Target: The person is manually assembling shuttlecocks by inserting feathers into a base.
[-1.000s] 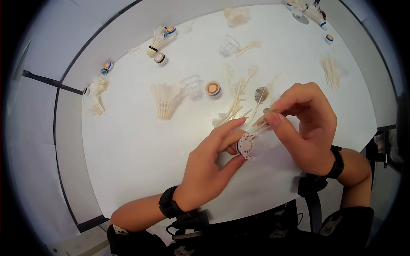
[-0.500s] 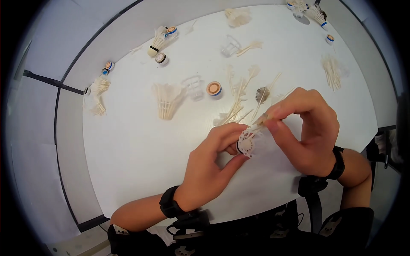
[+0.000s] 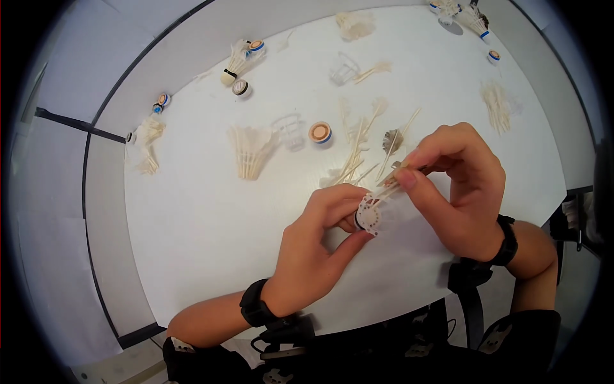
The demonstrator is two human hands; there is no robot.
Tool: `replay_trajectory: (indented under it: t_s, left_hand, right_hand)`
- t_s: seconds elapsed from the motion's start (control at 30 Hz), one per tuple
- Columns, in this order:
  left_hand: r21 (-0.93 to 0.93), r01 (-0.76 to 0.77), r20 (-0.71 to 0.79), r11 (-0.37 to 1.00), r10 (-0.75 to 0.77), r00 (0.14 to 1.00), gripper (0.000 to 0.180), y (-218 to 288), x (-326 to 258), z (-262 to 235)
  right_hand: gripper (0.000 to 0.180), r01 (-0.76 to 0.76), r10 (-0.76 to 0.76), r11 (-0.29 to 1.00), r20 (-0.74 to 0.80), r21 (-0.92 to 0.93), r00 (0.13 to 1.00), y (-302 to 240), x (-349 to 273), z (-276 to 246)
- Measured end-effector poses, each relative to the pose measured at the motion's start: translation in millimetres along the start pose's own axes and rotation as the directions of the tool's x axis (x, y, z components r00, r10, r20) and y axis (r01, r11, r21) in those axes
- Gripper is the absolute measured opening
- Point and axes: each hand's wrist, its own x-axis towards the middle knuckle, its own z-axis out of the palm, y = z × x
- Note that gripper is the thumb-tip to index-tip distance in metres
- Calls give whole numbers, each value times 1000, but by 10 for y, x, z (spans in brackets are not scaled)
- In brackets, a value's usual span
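Observation:
My left hand (image 3: 316, 240) grips a small white round shuttlecock base ring (image 3: 369, 213) with holes around its rim, held just above the white table (image 3: 204, 224). My right hand (image 3: 457, 189) pinches a thin white feather (image 3: 391, 181) by its quill, its lower end touching the ring. Behind the hands lie several loose feathers (image 3: 358, 150) and one dark feather (image 3: 391, 139). A cork head (image 3: 320, 132) with a blue band stands further back, beside a clear plastic ring (image 3: 290, 128).
A bundle of feathers (image 3: 251, 152) lies centre-left, another bundle (image 3: 497, 104) at the right. Whole shuttlecocks (image 3: 238, 62) and cork heads (image 3: 160, 101) sit along the far left edge, more at the far right (image 3: 470, 16). A grey floor surrounds the table.
Both hands have stayed in place; the right hand has shifted the feather slightly against the ring. Nothing else on the table has moved.

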Motion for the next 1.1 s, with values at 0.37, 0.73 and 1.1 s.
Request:
replay_trajectory:
  t_s: [0.37, 0.73, 1.1]
  left_hand:
    - [3, -18, -25, 1000, 18, 1000, 47, 5, -5, 9]
    - [-59, 28, -1, 998, -28, 1000, 44, 20, -16, -1]
    - [-66, -23, -21, 998, 22, 1000, 46, -25, -28, 12]
  right_hand:
    - [23, -66, 68, 997, 94, -25, 993, -71, -4, -53]
    - [14, 33, -33, 997, 10, -65, 999, 4, -9, -13]
    - [19, -216, 217, 976, 57, -11, 975, -117, 6, -33]
